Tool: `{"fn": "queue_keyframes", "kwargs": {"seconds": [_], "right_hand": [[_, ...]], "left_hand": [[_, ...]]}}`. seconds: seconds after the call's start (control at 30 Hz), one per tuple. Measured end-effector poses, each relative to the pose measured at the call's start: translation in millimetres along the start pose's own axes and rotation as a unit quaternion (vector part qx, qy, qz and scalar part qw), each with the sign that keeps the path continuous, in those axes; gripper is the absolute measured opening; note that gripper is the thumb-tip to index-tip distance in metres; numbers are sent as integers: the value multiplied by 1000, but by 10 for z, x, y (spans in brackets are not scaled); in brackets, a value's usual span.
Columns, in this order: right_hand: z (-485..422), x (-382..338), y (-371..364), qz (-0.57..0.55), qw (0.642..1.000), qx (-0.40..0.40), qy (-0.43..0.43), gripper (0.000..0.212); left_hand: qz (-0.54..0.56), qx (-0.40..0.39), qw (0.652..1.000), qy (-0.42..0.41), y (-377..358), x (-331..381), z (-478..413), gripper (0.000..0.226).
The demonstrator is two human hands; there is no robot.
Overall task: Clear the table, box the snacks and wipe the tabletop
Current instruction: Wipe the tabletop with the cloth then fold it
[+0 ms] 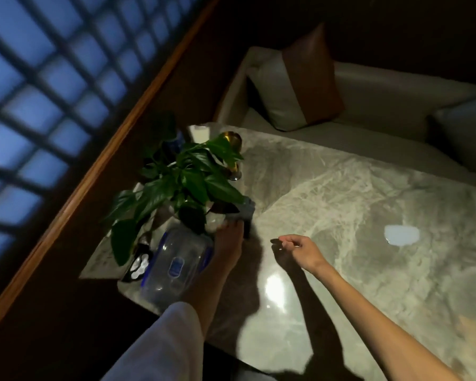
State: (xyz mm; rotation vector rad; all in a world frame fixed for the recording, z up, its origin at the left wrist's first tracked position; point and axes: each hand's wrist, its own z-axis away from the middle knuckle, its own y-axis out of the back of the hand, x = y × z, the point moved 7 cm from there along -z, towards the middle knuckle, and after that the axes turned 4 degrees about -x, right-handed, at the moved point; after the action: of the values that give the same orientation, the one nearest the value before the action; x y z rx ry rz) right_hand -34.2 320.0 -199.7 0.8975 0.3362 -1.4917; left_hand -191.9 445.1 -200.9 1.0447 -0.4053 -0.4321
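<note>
The clear plastic box (173,259) with blue side clips sits at the near left corner of the marble table (341,204), just below a leafy green plant (182,182). A blue label is on its lid (the writing is too small and blurred to read). A grey cloth (246,209) lies just beyond the box, beside the plant's leaves.

The left hand (228,235) reaches forward along the box's right side from a white sleeve (162,347), fingertips at the lower edge of the cloth; blur makes it impossible to tell whether they grip it. The right hand (294,247) hovers over the tabletop well apart from the box, palm down, fingers loosely curled with nothing visible in them.

A gold goblet (231,140) stands behind the plant, and a black item with white dots (139,264) lies left of the box. The polished stone catches light glare. Beyond the table are a pale sofa (382,105) with a brown-and-white cushion (294,83), and at left a latticed window (39,92) glowing blue in the dim room.
</note>
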Motion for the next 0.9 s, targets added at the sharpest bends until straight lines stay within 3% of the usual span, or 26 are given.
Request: {"fn": "queue_keyframes", "kwargs": {"seconds": [0.1,0.33,0.47,0.6,0.67,0.73,0.8,0.87,0.9], "right_hand": [[-107,35,24,-13,999,14,-28,25],[-193,238,-152,-69,993,19,-95,27],[-171,259,-277,-85,990,19,-109,27],[-128,101,-276,-104,990,9,-91,27],[-115,-17,-210,-105,992,20,-64,27],[-75,-149,-113,-103,994,38,-25,28],[-9,-300,-24,-96,994,37,24,30],[81,-410,44,-83,994,20,71,37],[133,-447,87,-79,993,11,88,42]], "left_hand": [[-55,-25,998,-34,-190,6,-245,57],[-79,-19,992,-94,-322,-137,-423,45],[50,-18,994,-95,-283,-297,-505,37],[253,4,965,-62,-95,-361,-521,22],[355,12,935,-8,-13,-351,-469,23],[469,13,881,63,16,-314,-387,27],[594,13,798,98,51,-197,-269,19],[707,2,704,65,135,55,-104,8],[739,-1,672,45,170,197,-26,8]]}}
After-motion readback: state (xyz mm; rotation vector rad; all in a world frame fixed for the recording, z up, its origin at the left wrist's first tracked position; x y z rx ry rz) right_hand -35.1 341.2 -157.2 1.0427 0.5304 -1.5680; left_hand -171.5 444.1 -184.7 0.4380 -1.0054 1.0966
